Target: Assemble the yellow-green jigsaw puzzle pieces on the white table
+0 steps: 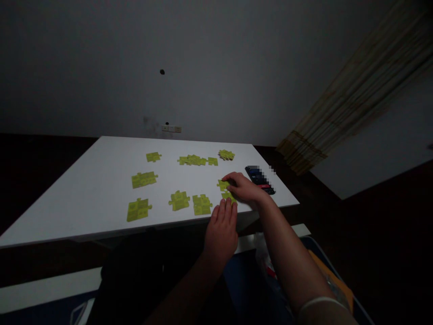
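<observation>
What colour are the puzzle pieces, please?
The puzzle pieces are yellow-green, shown in the head view.

On the table [101, 164], a jigsaw-piece pile [226, 155] is lying behind the right hand [242, 186]; other jigsaw pieces [202, 205] are lying leftward.

Fingers [228, 207] on yellow-green puzzle pieces [222, 185]

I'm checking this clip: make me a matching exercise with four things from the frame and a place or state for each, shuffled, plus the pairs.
Things
1. Right hand
2. Curtain
3. Puzzle pieces
4. Left hand

Places and states
A. Yellow-green, in several groups on the white tabletop
B. At the table's near edge, fingers extended side by side
C. Farther over the table, index finger and thumb apart
D. Hanging at the right of the view

Pairs: 1-C, 2-D, 3-A, 4-B
</observation>
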The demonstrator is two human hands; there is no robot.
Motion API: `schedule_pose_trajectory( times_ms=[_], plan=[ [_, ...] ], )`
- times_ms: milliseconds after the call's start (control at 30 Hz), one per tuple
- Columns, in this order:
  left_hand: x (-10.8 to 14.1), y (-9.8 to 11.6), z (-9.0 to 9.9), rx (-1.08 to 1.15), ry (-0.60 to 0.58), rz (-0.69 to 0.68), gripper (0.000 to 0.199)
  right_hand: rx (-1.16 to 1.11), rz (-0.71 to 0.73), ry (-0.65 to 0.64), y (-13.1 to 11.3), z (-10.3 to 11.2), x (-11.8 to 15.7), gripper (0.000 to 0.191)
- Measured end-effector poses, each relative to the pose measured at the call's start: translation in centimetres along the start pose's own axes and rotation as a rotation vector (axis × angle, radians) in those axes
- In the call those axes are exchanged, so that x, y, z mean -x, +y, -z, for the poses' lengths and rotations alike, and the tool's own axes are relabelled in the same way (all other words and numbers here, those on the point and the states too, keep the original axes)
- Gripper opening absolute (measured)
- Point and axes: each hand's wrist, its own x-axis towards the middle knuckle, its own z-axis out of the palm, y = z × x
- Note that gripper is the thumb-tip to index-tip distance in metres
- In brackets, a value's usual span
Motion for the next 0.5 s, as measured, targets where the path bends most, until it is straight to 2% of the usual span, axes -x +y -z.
schedule_pose_trajectory(
  times_ms=[200, 367, 500],
  plan=[
    [0.07, -0.03, -0.09, -0.002, -0.009, 0.006, 0.086, -0.139, -0.016, 0.065, -0.75, 0.24, -0.25, 0.051],
    [0.02, 0.02, 0.01, -0.001, -0.006, 0.007, 0.084, -0.279, -0.011, 0.108, -0.77, 0.1, -0.28, 0.042],
    [-0.03, 0.09, 0.14, -0.006, 0.003, 0.01, 0.082, -0.255, 0.025, 0.092, -0.55, -0.17, 0.02, 0.043]
  ],
)
